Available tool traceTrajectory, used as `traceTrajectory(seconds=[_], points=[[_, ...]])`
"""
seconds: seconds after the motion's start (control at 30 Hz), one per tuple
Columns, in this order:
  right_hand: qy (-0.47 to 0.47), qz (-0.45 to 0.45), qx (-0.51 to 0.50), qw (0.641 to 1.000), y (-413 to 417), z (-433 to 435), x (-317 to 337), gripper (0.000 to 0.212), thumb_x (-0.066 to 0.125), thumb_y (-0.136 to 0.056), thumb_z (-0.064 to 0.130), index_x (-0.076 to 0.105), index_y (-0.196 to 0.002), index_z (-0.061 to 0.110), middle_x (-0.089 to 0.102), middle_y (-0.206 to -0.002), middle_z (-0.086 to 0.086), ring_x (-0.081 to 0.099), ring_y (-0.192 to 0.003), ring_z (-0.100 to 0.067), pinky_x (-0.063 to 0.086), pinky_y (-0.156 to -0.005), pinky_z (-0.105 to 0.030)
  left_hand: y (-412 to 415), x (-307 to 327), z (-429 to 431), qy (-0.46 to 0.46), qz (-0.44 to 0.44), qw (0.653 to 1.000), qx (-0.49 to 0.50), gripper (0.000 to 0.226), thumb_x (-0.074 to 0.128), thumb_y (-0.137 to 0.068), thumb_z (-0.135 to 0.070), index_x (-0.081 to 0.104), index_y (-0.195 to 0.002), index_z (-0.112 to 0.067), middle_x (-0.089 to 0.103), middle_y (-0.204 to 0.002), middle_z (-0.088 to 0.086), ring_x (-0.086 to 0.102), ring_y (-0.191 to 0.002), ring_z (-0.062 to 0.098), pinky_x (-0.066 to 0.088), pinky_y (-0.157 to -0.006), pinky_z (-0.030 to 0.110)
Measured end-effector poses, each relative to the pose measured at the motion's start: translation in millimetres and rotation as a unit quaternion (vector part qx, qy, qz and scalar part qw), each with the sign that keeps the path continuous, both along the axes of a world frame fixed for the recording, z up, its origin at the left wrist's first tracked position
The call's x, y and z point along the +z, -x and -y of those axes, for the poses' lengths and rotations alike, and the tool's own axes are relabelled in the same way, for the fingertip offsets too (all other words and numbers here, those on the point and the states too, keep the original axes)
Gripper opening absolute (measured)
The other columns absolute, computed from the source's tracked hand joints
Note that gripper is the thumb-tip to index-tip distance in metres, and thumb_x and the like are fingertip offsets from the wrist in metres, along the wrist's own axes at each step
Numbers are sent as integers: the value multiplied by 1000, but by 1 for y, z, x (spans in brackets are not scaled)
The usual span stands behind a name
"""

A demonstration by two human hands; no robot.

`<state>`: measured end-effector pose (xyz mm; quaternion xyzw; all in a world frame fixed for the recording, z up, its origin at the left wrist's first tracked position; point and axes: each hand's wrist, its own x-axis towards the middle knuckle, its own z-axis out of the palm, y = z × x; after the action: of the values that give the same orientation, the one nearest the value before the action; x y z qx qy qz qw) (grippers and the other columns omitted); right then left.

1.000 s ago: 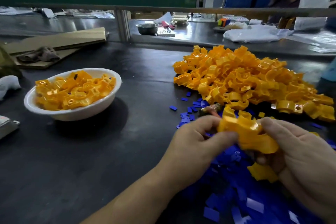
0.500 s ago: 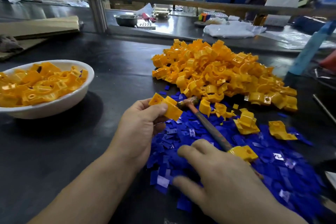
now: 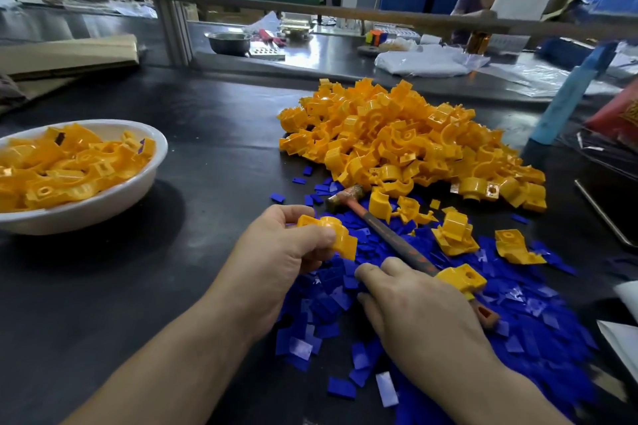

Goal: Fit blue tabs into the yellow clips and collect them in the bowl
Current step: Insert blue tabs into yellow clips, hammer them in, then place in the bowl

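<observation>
My left hand [image 3: 279, 262] holds a yellow clip [image 3: 331, 235] between thumb and fingers above the near edge of the blue tabs. A wide heap of blue tabs [image 3: 518, 321] covers the table in front of me. My right hand [image 3: 414, 314] lies palm down on that heap with its fingertips among the tabs; whether it pinches one is hidden. The big pile of yellow clips [image 3: 397, 138] sits behind the tabs. At the left, a white bowl [image 3: 114, 197] holds many yellow clips.
A small hammer [image 3: 383, 231] lies across the blue tabs, its handle running under a loose yellow clip [image 3: 462, 278]. Loose clips [image 3: 514, 247] lie at the right. Cardboard [image 3: 69, 53] is at the far left, a rail and a second bench with a person behind.
One second ago both hands held a bunch of clips together. The hands have parted: my left hand keeps one clip, and my right hand has dropped onto the blue tabs.
</observation>
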<state>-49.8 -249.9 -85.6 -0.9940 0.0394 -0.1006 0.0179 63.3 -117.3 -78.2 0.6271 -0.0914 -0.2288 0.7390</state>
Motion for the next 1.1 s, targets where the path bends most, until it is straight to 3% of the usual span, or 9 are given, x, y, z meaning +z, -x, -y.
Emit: traceTrajectory(seconds=[0.13, 0.23, 0.33, 0.4, 0.5, 0.63, 0.77, 0.93, 1.1], points=[[-54, 54, -12, 997, 1, 8, 4, 17, 39, -95, 39, 49, -109, 38, 61, -90, 10, 58, -76, -9, 50, -61, -26, 0, -2, -2, -27, 24, 999, -36, 25, 74, -80, -7, 65, -102, -14, 67, -62, -6, 61, -57, 8, 51, -61, 26], [-85, 85, -24, 992, 1, 11, 6, 18, 43, -92, 37, 52, -108, 38, 63, -82, 11, 57, -72, -7, 48, -59, -24, 1, -2, -2, -38, 45, 997, -50, 16, 75, -80, -13, 72, -93, -22, 73, -76, -2, 65, -69, 11, 51, -70, 29], [-129, 107, -42, 985, 3, 12, 8, 31, 45, -91, 36, 45, -121, 39, 57, -72, 12, 53, -63, -3, 40, -52, -16, 0, -2, -2, -45, 61, 996, -49, 15, 76, -80, -18, 75, -88, -30, 75, -88, 0, 68, -83, 19, 53, -83, 36], [-184, 113, -61, 974, 5, 14, 11, 35, 43, -90, 40, 41, -125, 42, 62, -74, 11, 56, -64, -2, 45, -52, -19, 1, -1, -1, -50, 64, 995, -51, 17, 78, -76, -22, 75, -91, -30, 75, -95, 2, 68, -92, 27, 54, -86, 41], [-260, 112, -73, 956, 6, 16, 16, 16, 46, -89, 41, 52, -103, 44, 64, -75, 12, 60, -65, -2, 52, -57, -25, 2, -2, 0, -55, 52, 996, -47, 22, 77, -78, -17, 71, -97, -26, 72, -93, 2, 70, -86, 22, 58, -76, 39], [-403, 109, -72, 906, 7, 14, 21, 19, 56, -89, 33, 60, -85, 51, 65, -72, 17, 58, -54, -5, 48, -47, -16, 5, 0, 3, -58, 17, 996, -70, 31, 76, -80, -14, 61, -106, -20, 70, -88, 2, 72, -76, 18, 55, -62, 29], [-528, 128, -110, 832, 5, 14, 22, 15, 57, -89, 30, 68, -95, 37, 62, -56, 7, 52, -45, -5, 47, -45, -17, 10, 0, 3, -30, 7, 995, -93, 49, 80, -66, -29, 59, -108, -16, 75, -88, 7, 76, -79, 25, 58, -62, 32], [-600, 140, -49, 786, 6, 9, 28, 22, 59, -86, 18, 64, -102, 32, 69, -71, -3, 66, -60, -15, 53, -53, -21, 16, -3, 4, -46, 75, 993, -80, 63, 81, -49, -55, 65, -102, -25, 76, -81, -5, 73, -73, 10, 54, -61, 20], [-514, 155, -18, 843, 8, 6, 27, 14, 61, -83, 24, 64, -88, 37, 68, -77, 8, 66, -64, -9, 54, -54, -20, 16, -2, 4, -44, 71, 989, -121, 54, 82, -52, -50, 68, -98, -26, 77, -90, 0, 75, -81, 17, 57, -60, 23]])
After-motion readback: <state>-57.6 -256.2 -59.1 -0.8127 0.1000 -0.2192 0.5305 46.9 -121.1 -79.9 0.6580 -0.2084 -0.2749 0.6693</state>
